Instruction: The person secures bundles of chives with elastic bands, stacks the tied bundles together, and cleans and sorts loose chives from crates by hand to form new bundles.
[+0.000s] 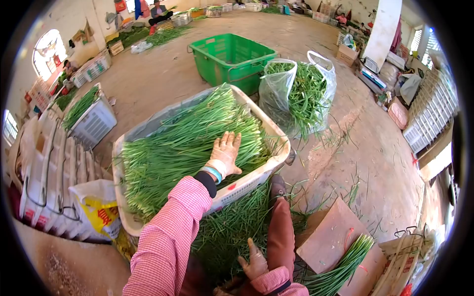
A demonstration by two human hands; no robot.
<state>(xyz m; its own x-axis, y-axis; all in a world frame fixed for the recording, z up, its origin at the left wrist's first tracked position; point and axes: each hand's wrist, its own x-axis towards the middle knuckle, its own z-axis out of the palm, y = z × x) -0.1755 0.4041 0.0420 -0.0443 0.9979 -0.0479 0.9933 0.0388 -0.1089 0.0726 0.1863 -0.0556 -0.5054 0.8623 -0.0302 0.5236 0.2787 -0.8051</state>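
My left hand point(226, 154) lies flat, fingers stretched, on a thick layer of green chive stalks point(182, 130). These fill a lined white plastic crate point(281, 148) in front of me, their pale cut ends lying toward both sides. Down by my knee, my right hand point(255, 261) has its thumb and a finger apart, with nothing visible in it. Loose green stalks point(232, 222) are heaped beneath it, between the crate and my legs. To its right, a bundle of chives point(345, 264) tied with red string rests on a flattened cardboard piece point(328, 237).
A green plastic tub point(217, 64) and a clear bag stuffed with greens point(308, 93) stand beyond the crate. Stacked white crates point(54, 172) are at left, near another filled crate point(94, 118). More crates point(434, 108) line the right. People sit along the far walls.
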